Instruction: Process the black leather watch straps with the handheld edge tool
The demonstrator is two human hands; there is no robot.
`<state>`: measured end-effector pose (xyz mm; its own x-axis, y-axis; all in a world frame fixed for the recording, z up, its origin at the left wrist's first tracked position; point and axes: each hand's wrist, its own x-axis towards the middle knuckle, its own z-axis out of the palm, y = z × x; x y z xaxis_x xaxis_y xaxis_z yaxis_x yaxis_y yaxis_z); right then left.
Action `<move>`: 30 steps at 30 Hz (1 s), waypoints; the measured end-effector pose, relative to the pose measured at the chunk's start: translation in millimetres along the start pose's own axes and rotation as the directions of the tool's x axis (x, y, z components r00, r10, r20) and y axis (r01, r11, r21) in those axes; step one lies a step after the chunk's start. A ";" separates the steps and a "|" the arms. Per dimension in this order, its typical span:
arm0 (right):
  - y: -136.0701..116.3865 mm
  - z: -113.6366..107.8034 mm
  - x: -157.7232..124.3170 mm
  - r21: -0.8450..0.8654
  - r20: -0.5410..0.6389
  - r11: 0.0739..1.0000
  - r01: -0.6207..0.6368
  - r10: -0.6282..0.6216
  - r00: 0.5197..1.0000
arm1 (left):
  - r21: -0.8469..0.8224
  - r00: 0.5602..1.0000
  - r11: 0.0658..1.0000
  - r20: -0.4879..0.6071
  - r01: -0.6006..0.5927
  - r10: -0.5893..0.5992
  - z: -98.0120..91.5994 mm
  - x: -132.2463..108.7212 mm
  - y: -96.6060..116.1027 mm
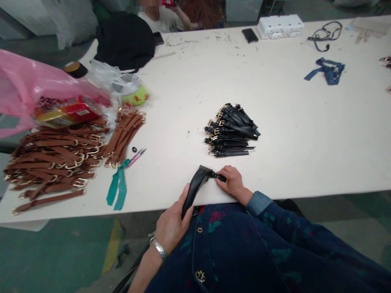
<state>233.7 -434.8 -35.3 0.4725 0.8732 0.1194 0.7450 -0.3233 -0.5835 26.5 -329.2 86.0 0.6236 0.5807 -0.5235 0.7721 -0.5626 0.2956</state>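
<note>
My left hand (172, 224) is closed around a long, curved black piece (195, 187) that looks like leather. Its wide, bent end points away from me, over the front of the table. My right hand (232, 182) pinches a short black strap (219, 176) that meets this wide end; how the two join is too small to tell. Just beyond my hands lies a pile of short black straps (232, 130) with gold-coloured buckles.
At left, brown straps (55, 158) with metal buckles lie heaped beside a smaller brown bundle (126, 136). Pink-handled snips (136, 158) with a teal ribbon (117, 187) lie nearby. Farther back are a black bag (125, 42), a phone (249, 36), white boxes (280, 27) and a seated person (166, 18).
</note>
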 end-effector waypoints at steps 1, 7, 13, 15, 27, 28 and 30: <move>-0.2 -0.5 0.0 -0.002 0.003 1.000 0.001 -0.001 1.000 | 0.005 1.000 1.000 -0.009 -0.005 0.005 -0.4 4.3 1.9; 2.4 -11.3 3.9 -0.015 0.099 0.998 0.069 -0.067 0.993 | -0.057 0.997 0.997 -0.068 -0.048 0.045 -0.5 15.5 1.4; 11.1 -22.5 9.4 0.026 0.148 0.996 0.082 -0.085 0.985 | -0.039 0.999 0.999 -0.024 -0.037 0.036 -2.7 -6.5 -14.0; 13.1 -21.2 8.7 0.067 0.138 0.996 0.062 -0.071 0.988 | -0.013 0.999 0.999 0.004 -0.049 0.049 -3.5 -12.1 -17.3; 15.2 -12.4 2.2 0.078 0.025 0.994 0.072 -0.074 0.997 | -0.008 0.996 0.998 -0.070 -0.059 0.058 -5.0 17.6 2.8; 14.6 -12.8 1.5 0.064 0.027 0.995 0.073 -0.075 0.997 | -0.011 0.996 0.999 -0.073 -0.049 0.048 -5.8 16.8 0.8; 13.4 -13.8 -0.5 0.038 0.028 0.997 0.069 -0.070 0.997 | -0.010 0.996 1.000 -0.081 -0.025 0.025 -7.9 11.8 -5.0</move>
<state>249.9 -444.7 -32.1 0.4059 0.9035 0.1378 0.7575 -0.2482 -0.6039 31.0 -314.9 84.7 0.6502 0.6121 -0.4500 0.7571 -0.5711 0.3171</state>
